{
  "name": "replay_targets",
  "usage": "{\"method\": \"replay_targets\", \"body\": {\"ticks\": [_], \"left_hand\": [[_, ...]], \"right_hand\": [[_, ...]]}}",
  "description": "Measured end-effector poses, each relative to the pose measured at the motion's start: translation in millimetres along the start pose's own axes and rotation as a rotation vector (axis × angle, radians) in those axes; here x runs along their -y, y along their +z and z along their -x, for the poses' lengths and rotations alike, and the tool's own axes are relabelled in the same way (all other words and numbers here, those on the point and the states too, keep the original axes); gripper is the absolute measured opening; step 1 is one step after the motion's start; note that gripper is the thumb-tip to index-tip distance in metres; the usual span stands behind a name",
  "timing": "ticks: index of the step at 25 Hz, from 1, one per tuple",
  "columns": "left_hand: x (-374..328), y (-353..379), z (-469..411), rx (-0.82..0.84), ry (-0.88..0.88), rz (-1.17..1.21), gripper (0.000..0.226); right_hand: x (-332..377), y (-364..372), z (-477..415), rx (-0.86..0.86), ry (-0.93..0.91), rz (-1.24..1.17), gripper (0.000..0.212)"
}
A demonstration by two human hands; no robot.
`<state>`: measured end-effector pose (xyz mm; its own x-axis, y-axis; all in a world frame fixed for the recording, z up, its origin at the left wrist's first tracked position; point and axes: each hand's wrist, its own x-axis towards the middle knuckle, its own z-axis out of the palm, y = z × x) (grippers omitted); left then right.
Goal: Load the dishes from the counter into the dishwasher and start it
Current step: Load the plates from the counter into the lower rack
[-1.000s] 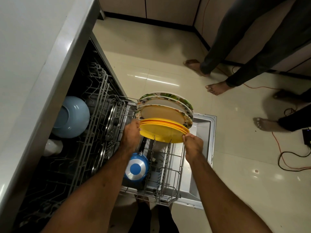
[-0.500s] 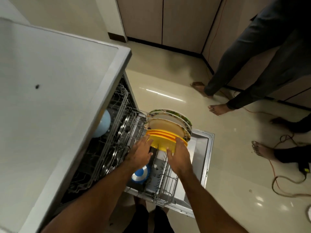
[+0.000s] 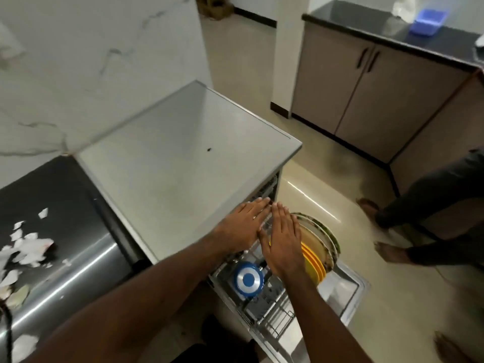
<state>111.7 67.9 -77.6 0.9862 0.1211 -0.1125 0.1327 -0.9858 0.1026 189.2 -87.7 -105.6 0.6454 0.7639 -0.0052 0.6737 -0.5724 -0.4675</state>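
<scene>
Right hand [image 3: 282, 242] hovers flat beside thin yellow plates [image 3: 313, 266] standing upright.

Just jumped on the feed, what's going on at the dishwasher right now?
A person stands over the open dishwasher with both hands flat and holding nothing: the left hand by the front edge of the machine's top, the right hand beside it above the pulled-out lower rack. Yellow plates and patterned plates stand on edge in the rack, with a blue pan nearby. The door is down, so nothing is started.
</scene>
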Motion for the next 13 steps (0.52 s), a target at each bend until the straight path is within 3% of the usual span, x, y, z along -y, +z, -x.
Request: {"method": "replay_targets", "body": {"ticks": [6, 13], "left_hand": [[65.7, -43.2, 107.1, -0.118, -0.386, 0.057, 0.074], [117.2, -49.0, 324.3, -0.195, -0.868, 0.143, 0.078]], "right_hand": [[102.0, 5.5, -31.9, 0.092, -0.31, 0.004, 0.074], [274.4, 73.7, -10.1, 0.282, -0.677, -0.002, 0.076]]}}
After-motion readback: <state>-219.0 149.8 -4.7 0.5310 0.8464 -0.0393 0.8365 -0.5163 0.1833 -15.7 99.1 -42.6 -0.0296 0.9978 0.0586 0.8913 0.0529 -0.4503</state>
